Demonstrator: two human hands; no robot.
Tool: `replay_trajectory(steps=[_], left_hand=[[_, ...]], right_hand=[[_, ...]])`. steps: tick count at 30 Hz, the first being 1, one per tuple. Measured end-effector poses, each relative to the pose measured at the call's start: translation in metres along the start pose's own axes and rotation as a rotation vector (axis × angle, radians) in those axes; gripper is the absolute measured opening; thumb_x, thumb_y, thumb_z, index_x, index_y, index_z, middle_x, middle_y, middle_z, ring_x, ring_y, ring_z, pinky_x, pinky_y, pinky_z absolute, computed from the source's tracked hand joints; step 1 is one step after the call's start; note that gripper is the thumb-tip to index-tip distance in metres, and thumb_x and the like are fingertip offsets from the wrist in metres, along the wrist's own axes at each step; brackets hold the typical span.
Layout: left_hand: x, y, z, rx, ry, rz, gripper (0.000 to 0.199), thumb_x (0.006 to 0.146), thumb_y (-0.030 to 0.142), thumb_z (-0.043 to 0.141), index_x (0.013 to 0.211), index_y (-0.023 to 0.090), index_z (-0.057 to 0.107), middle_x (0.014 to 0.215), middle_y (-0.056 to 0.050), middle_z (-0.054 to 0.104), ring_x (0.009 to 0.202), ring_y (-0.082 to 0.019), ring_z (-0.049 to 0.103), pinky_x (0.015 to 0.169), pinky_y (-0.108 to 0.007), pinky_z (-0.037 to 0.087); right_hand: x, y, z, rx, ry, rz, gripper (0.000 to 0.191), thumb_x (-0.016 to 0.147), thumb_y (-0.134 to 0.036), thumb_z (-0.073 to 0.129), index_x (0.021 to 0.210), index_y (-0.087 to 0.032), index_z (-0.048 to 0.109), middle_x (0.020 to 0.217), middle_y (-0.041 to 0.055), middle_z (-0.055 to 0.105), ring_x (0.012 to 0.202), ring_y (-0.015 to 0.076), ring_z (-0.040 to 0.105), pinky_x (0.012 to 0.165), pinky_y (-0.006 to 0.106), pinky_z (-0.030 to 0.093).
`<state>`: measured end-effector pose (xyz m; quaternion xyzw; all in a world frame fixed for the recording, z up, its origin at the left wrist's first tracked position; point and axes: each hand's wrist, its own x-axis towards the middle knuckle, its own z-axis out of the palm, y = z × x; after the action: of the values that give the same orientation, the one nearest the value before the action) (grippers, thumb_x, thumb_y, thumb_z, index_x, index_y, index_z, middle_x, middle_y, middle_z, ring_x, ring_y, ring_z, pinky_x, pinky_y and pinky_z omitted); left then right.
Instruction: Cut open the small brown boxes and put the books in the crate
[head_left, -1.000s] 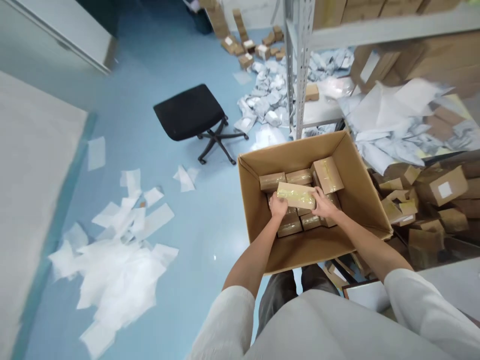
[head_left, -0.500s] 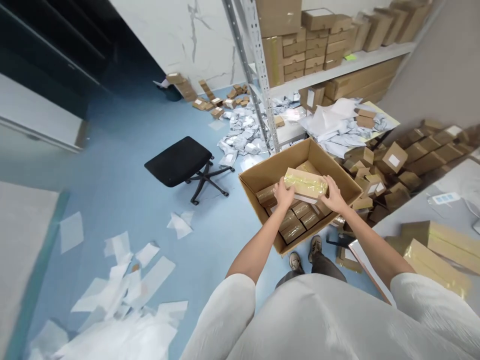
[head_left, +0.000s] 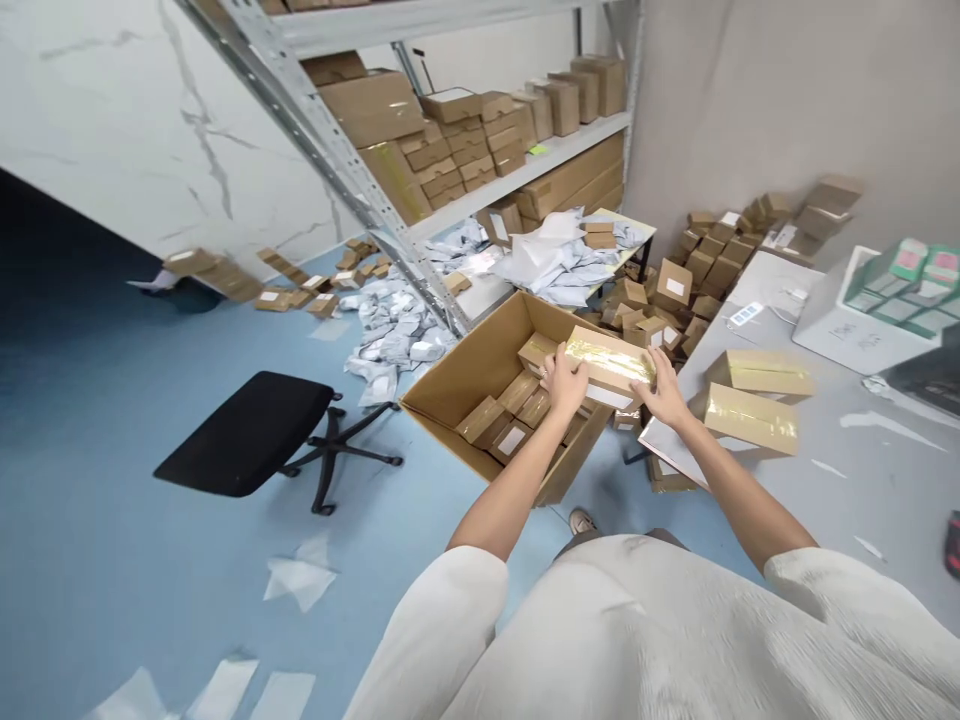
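Note:
Between my two hands is a small cardboard box, sealed with shiny yellowish tape on top and carrying a white label on its near side. My left hand grips its left end, and my right hand grips its right end. The box is held over the right side of a large open carton. Inside that carton lie several small brown boxes, some taped, one with a white label showing. My forearms and the held box hide part of the carton's contents.
On the right, a grey table bears two taped boxes and a white bin of green-and-white packs. Behind stand a metal shelf with cartons and heaped small boxes. A black stool and loose paper are on the floor.
My view has swung to the right, showing more of the grey table and the white bin. The held box has shifted toward the carton's right side, still in both hands.

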<state>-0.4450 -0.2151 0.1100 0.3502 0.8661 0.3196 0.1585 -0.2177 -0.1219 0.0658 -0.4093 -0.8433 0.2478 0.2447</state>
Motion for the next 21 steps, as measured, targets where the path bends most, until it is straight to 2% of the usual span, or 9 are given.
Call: replay_trajectory(steps=[4, 8, 12, 16, 21], left_hand=[[-0.041, 0.027, 0.034, 0.021, -0.063, -0.003, 0.065, 0.101, 0.043, 0.058, 0.164, 0.033, 0.045, 0.156, -0.011, 0.056, 0.151, -0.036, 0.046, 0.124, -0.049, 0.041], [-0.085, 0.039, 0.072, 0.04, -0.108, -0.049, 0.064, 0.101, 0.042, 0.058, 0.163, 0.033, 0.046, 0.156, -0.012, 0.056, 0.149, -0.035, 0.048, 0.124, -0.047, 0.042], [-0.127, 0.039, 0.107, 0.074, -0.162, -0.074, 0.065, 0.1, 0.039, 0.059, 0.163, 0.031, 0.045, 0.155, -0.013, 0.058, 0.148, -0.034, 0.052, 0.125, -0.043, 0.041], [-0.164, 0.034, 0.138, 0.101, -0.234, -0.074, 0.067, 0.098, 0.037, 0.061, 0.162, 0.028, 0.045, 0.154, -0.015, 0.059, 0.145, -0.034, 0.056, 0.125, -0.044, 0.042], [-0.193, 0.03, 0.174, 0.106, -0.327, -0.061, 0.07, 0.092, 0.032, 0.067, 0.158, 0.03, 0.047, 0.15, -0.013, 0.063, 0.145, -0.032, 0.058, 0.125, -0.044, 0.043]], right_hand=[[-0.047, 0.035, -0.025, 0.009, 0.01, 0.053, 0.084, 0.105, -0.064, 0.049, 0.177, -0.027, 0.023, 0.18, 0.0186, 0.027, 0.167, 0.0405, 0.028, 0.128, 0.069, 0.034], [-0.097, 0.071, -0.044, -0.001, -0.046, 0.121, 0.084, 0.104, -0.067, 0.05, 0.174, -0.026, 0.03, 0.18, 0.0207, 0.027, 0.167, 0.0416, 0.028, 0.128, 0.068, 0.034], [-0.142, 0.099, -0.059, -0.055, -0.115, 0.161, 0.082, 0.104, -0.065, 0.049, 0.174, -0.025, 0.031, 0.181, 0.0207, 0.025, 0.168, 0.0414, 0.025, 0.128, 0.068, 0.034], [-0.181, 0.12, -0.07, -0.083, -0.127, 0.185, 0.085, 0.103, -0.062, 0.052, 0.175, -0.026, 0.028, 0.183, 0.021, 0.019, 0.166, 0.0435, 0.028, 0.126, 0.069, 0.035], [-0.215, 0.148, -0.077, -0.054, -0.117, 0.231, 0.084, 0.102, -0.061, 0.053, 0.174, -0.026, 0.029, 0.181, 0.022, 0.022, 0.163, 0.0452, 0.032, 0.125, 0.069, 0.036]])
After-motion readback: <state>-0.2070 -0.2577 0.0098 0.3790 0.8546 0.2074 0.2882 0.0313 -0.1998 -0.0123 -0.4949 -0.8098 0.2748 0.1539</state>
